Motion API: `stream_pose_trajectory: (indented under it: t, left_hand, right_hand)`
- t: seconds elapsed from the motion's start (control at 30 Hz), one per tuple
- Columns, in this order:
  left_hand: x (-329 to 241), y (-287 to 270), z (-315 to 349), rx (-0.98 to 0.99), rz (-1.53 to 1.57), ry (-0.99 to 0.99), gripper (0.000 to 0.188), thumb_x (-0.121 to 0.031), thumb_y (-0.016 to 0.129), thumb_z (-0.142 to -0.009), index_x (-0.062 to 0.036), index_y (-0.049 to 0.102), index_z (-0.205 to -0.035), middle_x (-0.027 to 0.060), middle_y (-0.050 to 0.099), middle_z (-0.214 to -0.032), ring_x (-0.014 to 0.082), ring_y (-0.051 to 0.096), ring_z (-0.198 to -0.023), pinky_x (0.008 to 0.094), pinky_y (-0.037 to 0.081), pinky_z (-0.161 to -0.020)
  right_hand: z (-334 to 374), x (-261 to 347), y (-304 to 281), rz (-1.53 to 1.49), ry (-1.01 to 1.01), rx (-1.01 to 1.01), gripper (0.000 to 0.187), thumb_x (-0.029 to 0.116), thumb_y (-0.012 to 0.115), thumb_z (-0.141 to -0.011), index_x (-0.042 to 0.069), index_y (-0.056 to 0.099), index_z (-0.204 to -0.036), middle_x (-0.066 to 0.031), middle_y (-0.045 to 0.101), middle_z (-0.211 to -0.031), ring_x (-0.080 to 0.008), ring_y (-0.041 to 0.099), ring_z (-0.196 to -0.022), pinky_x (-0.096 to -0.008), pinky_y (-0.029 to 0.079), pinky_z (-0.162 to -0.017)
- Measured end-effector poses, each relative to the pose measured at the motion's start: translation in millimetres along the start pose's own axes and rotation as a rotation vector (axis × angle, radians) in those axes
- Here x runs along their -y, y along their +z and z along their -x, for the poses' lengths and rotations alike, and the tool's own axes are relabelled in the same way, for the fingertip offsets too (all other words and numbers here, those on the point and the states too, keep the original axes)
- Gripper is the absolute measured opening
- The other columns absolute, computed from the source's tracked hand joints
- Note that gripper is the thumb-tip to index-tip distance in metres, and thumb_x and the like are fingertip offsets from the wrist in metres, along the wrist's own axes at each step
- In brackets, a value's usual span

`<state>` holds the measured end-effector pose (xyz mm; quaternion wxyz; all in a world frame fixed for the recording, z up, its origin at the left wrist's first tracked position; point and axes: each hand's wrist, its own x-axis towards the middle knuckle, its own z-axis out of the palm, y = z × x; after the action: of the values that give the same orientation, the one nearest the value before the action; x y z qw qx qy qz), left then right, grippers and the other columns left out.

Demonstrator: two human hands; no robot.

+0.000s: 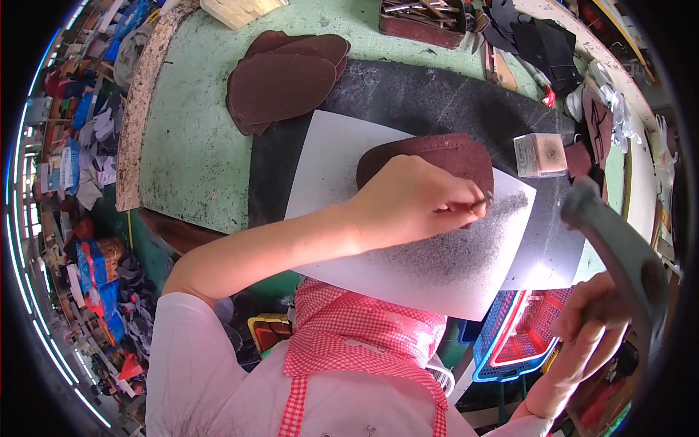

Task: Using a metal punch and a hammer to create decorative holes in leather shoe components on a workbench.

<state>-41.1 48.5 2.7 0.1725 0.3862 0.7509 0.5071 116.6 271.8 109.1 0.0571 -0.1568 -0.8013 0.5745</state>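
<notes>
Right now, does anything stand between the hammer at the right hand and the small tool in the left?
Nothing visible does: the gap from the hammer to the small tool pinched in the left hand looks open. The clear box sits farther back, off that line.

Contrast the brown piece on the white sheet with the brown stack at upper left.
The brown piece lies on the white sheet; the brown stack lies across the green tabletop and black board. The left hand partly covers the brown piece, while no hand covers the brown stack. Both are dark brown with rounded outlines.
</notes>
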Motion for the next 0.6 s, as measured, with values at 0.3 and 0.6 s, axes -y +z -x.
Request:
stream_pose_trajectory:
  t: [0.3,0.6]
  left_hand:
    - [5,-13,4,0.057,0.187,-0.154,0.014,-0.011,0.063,-0.089,-0.0034,0.066,-0.101,0.0055,0.071,-0.090,0.0116,0.069,-0.084,0.0241,0.053,-0.074]
    - [9,-3,13,-0.026,-0.191,0.198,0.013,-0.010,0.067,-0.083,-0.0062,0.066,-0.095,0.0048,0.068,-0.088,0.0226,0.067,-0.075,0.0290,0.052,-0.065]
  right_hand:
    - [-40,-8,-22,-0.058,0.183,0.637,0.044,0.028,0.060,-0.092,-0.005,0.049,-0.120,-0.0094,0.059,-0.093,-0.0144,0.058,-0.082,-0.0253,0.047,-0.073]
    - [-16,5,30,0.437,-0.012,0.313,0.020,0.016,0.059,-0.091,0.000,0.063,-0.102,-0.0060,0.058,-0.080,-0.0150,0.054,-0.069,-0.0277,0.043,-0.067]
